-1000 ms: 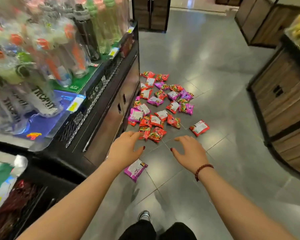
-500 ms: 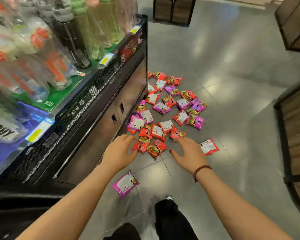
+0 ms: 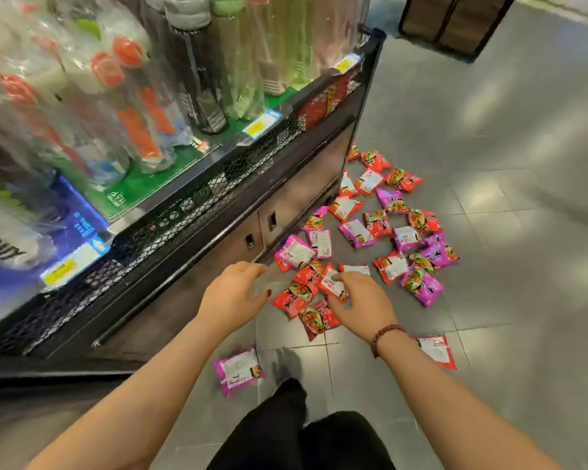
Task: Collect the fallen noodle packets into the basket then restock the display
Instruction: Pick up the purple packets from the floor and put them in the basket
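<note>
Noodle packets across floor tiles beside drinks shelf; right grip around one red packet, left grip slack.

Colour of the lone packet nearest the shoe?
Lone packet: magenta with a white panel; head view.

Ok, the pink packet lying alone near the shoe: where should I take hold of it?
Pinch the pink packet at its near edge, from above, probably with the left hand: it lies flat on the floor, alone, nearest that hand.

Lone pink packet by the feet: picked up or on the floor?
On the floor: the pink packet lies flat on the tiles, white side up, untouched.
</note>
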A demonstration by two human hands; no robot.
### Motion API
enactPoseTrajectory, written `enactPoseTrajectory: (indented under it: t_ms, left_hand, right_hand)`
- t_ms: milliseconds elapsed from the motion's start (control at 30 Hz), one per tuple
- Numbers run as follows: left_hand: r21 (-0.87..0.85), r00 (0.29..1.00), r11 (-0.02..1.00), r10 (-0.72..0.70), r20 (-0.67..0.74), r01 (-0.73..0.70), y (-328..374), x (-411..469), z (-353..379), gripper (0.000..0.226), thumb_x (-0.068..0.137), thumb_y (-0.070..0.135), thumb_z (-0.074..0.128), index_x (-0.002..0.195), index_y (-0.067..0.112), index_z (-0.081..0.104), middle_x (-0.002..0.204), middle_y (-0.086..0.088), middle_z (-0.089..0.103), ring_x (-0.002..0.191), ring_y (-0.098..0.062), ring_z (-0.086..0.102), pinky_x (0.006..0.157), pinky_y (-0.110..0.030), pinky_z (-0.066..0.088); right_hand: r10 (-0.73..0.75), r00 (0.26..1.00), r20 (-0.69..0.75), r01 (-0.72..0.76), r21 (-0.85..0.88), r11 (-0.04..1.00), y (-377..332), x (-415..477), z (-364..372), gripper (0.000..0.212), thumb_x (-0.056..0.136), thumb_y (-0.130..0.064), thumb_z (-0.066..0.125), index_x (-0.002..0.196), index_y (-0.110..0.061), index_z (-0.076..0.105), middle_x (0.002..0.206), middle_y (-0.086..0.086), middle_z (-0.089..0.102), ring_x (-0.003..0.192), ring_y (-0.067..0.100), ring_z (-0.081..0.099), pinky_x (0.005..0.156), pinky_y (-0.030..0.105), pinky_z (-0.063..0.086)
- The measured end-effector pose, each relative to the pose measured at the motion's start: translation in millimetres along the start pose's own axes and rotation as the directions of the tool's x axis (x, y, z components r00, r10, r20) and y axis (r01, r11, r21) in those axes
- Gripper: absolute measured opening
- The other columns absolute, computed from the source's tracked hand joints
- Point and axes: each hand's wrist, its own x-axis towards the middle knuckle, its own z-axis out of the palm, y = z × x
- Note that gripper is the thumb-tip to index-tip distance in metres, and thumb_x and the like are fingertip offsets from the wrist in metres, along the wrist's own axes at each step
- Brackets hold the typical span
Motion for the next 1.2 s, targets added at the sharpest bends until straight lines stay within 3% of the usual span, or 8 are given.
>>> enactPoseTrajectory:
  t_ms: [267,367,567,633,733,967,1133,1200]
  left_hand:
    - [-0.095,0.952,0.951,-0.3,-0.064,0.293,-33,-2,3,0.046,0.09,0.034,0.063,0.134,0.023,0.055,0.13,0.001,0.056,0.123,-0.022,0.05,0.096,-0.036,0.044]
    - [-0.155,0.886,0.887,-0.452,-0.1,0.435,-46,-15,11,0.046,0.086,0.032,0.067,0.13,0.019,0.058,0.126,-0.003,0.059,0.12,-0.025,0.053,0.097,-0.036,0.044]
    - [-0.322,0.577,0.56,-0.815,-0.047,0.764,-67,-61,53,0.063,0.079,0.056,0.048,0.132,0.022,0.055,0.126,-0.01,0.057,0.118,-0.031,0.054,0.093,-0.041,0.049]
    - [-0.376,0.46,0.429,-0.888,-0.008,0.822,-76,-75,76,0.056,0.085,0.05,0.056,0.134,0.024,0.052,0.131,-0.008,0.056,0.119,-0.029,0.053,0.094,-0.036,0.046]
    - [-0.457,0.328,0.297,-0.945,-0.011,0.838,-92,-94,120,0.051,0.087,0.039,0.065,0.134,0.023,0.053,0.13,-0.007,0.056,0.12,-0.028,0.052,0.095,-0.037,0.045]
    - [-0.617,0.15,0.029,-0.978,0.145,0.787,-137,-100,278,0.06,0.087,0.039,0.067,0.141,0.026,0.044,0.141,-0.001,0.045,0.129,-0.024,0.043,0.098,-0.03,0.04]
    - [-0.792,0.097,-0.084,-0.979,0.177,0.605,-183,-78,410,0.068,0.081,0.029,0.077,0.14,0.02,0.046,0.138,-0.003,0.048,0.127,-0.021,0.044,0.088,-0.01,0.025]
    - [-0.848,0.056,-0.151,-0.976,0.208,0.509,-201,-68,464,0.071,0.078,0.029,0.08,0.139,0.023,0.045,0.134,0.001,0.048,0.127,-0.018,0.044,0.093,-0.012,0.027]
  right_hand:
    - [-0.169,0.961,0.218,0.166,0.032,0.986,-26,77,18,0.036,0.087,-0.033,0.059,0.121,-0.023,0.06,0.122,-0.001,0.06,0.116,0.02,0.051,0.097,0.036,0.044]
    - [-0.282,0.902,0.326,0.298,0.001,0.955,-35,109,38,0.025,0.085,-0.032,0.062,0.106,-0.019,0.062,0.108,0.002,0.062,0.109,0.024,0.055,0.09,0.034,0.045]
    - [-0.415,0.703,0.577,0.5,0.013,0.866,-62,149,102,0.042,0.083,-0.036,0.067,0.119,-0.016,0.061,0.118,0.008,0.062,0.108,0.026,0.058,0.091,0.033,0.046]
    - [-0.437,0.631,0.641,0.559,0.015,0.829,-67,157,128,0.044,0.084,-0.037,0.066,0.124,-0.019,0.059,0.126,0.007,0.059,0.114,0.026,0.055,0.095,0.033,0.045]
    - [-0.444,0.552,0.706,0.621,0.007,0.784,-73,168,176,0.046,0.086,-0.037,0.065,0.128,-0.021,0.055,0.132,0.003,0.055,0.122,0.024,0.049,0.099,0.031,0.041]
    - [-0.391,0.382,0.838,0.677,0.035,0.735,-56,187,337,0.058,0.084,-0.032,0.071,0.136,-0.018,0.049,0.137,0.006,0.049,0.127,0.023,0.044,0.103,0.026,0.034]
    - [-0.348,0.39,0.853,0.648,0.015,0.762,-11,203,467,0.067,0.076,-0.028,0.078,0.135,-0.012,0.05,0.135,0.014,0.05,0.126,0.029,0.046,0.104,0.03,0.035]
    - [-0.325,0.397,0.858,0.63,0.003,0.777,13,208,514,0.07,0.075,-0.027,0.079,0.135,-0.009,0.048,0.135,0.015,0.049,0.125,0.03,0.047,0.103,0.03,0.036]
